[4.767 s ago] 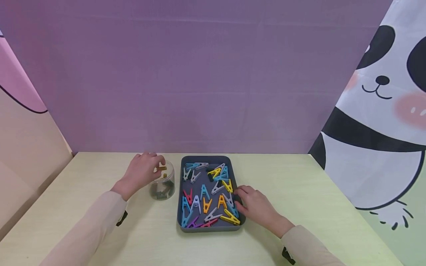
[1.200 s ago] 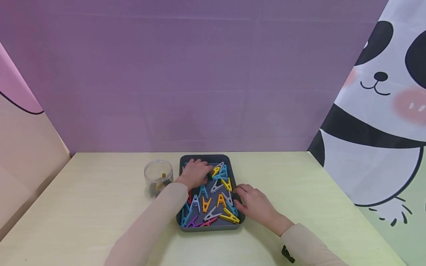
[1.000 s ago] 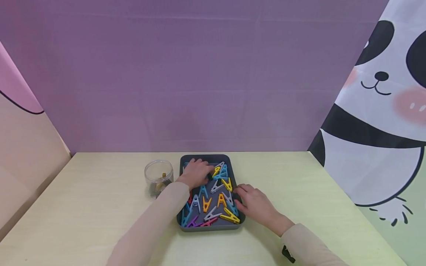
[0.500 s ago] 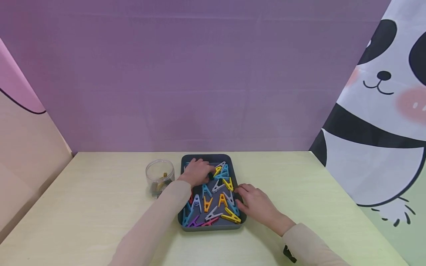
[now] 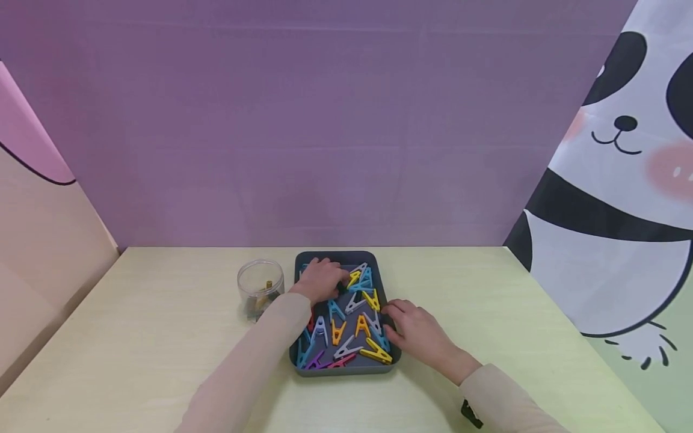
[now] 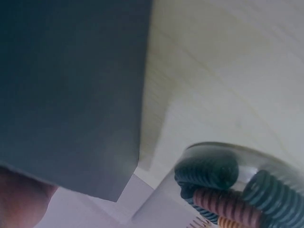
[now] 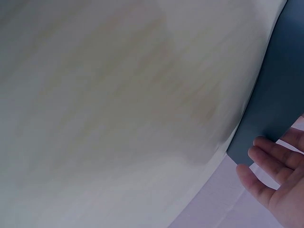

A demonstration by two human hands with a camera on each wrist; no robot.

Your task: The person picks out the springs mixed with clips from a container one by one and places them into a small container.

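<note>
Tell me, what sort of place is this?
Probably an indoor tabletop workspace, perhaps a decorated booth: a pale table in front, a plain purple backdrop behind it, and a cartoon panda panel on the right.

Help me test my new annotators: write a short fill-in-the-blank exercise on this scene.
1. The left hand reaches into the gray tray, while the ____ hand is at its outer side.
2. The plastic clothespin nearest the tray's near right corner is ____.
3. The transparent jar beside the tray holds coiled ____.

Missing words: right; yellow; springs.
</note>
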